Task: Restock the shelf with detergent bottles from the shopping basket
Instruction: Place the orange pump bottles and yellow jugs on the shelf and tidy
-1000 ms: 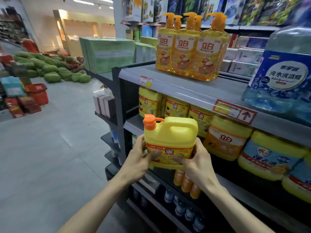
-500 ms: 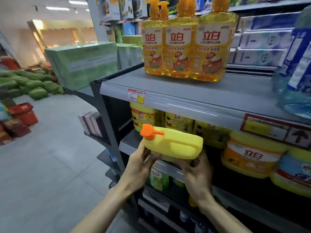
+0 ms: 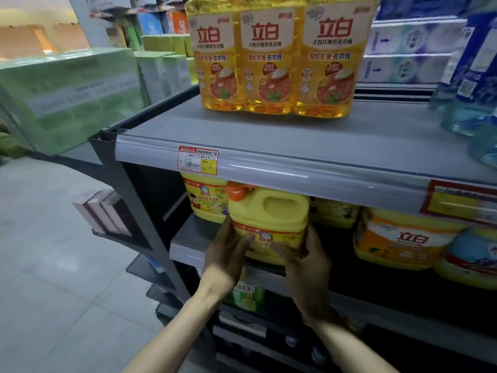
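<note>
On middle shelf (image 3: 193, 238): yellow detergent jug (image 3: 271, 211), orange cap, upright at the front edge, just beside a matching jug (image 3: 205, 200) to its left.
Left hand (image 3: 227, 254): curled round the jug's left side, thumb on its label.
Right hand (image 3: 306, 262): grips the jug's right side, thumb on its label.
Top shelf (image 3: 295, 135): three amber dish-soap bottles (image 3: 269, 57), side by side, touching.
Shelf rail: price tag (image 3: 198, 160), above the jugs.

Both my bare forearms reach forward and up. My left hand (image 3: 228, 254) and right hand (image 3: 306, 267) grip the lower sides of the yellow jug (image 3: 269, 211), thumbs laid across its front.
</note>
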